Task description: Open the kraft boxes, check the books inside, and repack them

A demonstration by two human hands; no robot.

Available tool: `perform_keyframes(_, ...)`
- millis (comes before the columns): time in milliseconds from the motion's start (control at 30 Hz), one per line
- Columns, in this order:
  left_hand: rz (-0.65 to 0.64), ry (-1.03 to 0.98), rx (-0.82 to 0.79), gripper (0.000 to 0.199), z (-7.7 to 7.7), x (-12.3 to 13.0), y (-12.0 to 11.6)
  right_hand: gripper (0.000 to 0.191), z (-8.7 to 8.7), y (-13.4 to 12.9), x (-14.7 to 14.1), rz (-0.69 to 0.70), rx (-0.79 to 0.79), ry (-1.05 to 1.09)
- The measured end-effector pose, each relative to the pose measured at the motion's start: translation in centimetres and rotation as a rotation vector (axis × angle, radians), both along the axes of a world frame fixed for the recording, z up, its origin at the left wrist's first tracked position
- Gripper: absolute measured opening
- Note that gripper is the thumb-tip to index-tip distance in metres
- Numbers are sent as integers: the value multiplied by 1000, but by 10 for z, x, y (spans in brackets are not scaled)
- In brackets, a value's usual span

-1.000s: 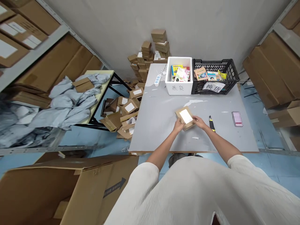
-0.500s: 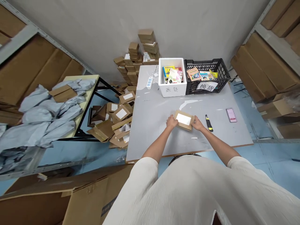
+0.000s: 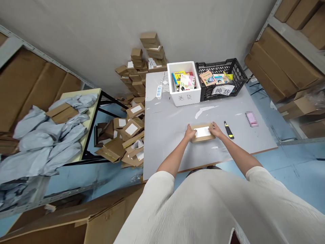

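Observation:
A small brown cardboard box (image 3: 203, 139) with a white label on its upper face is held between my two hands, over the near part of the grey table (image 3: 167, 145). My left hand (image 3: 190, 132) grips its left end, the thumb lying near the label. Around the right end my right hand (image 3: 215, 130) is closed, its thumb on top by the label. Just right of that hand lies a black and yellow box cutter (image 3: 229, 130). What is inside the box cannot be seen.
At the table's back stand a white foam box (image 3: 185, 99) and a black plastic crate (image 3: 223, 90), both holding books. A pink phone (image 3: 251, 119) lies to the right, a power strip (image 3: 159, 92) at back left. Cardboard boxes (image 3: 132, 128) pile up left of the table; grey parcels (image 3: 38, 139) fill a side table.
The box has turned slightly and now sits nearly level with the table's front edge. Both hands have shifted with it, and the right thumb lies further over the label. The camera view has turned a little.

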State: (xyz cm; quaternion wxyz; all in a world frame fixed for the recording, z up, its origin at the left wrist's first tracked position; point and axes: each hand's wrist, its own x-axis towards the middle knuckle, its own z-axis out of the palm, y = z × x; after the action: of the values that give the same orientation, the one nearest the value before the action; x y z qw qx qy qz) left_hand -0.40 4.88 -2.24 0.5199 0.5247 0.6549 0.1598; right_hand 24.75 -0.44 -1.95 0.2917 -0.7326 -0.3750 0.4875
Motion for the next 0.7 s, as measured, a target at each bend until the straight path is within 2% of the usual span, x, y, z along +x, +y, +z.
perform_keyframes(100,61,-60,-32,108,1,-3,1,99,3,2,2,-22,45,0)
perform_keyframes(267,124,-123,82,90,9,3,5,97,8,8,7,-85,193,-22)
perform_keyframes(367,138,-77,121,80,10,5,-1,90,5,4,12,-113,189,-108)
perform_keyframes(567,110,41,163,62,-6,0,-24,58,-6,-17,23,8,143,-266)
perform_keyframes(700,76,28,184,55,-15,-6,-29,54,-10,-26,25,64,135,-303)
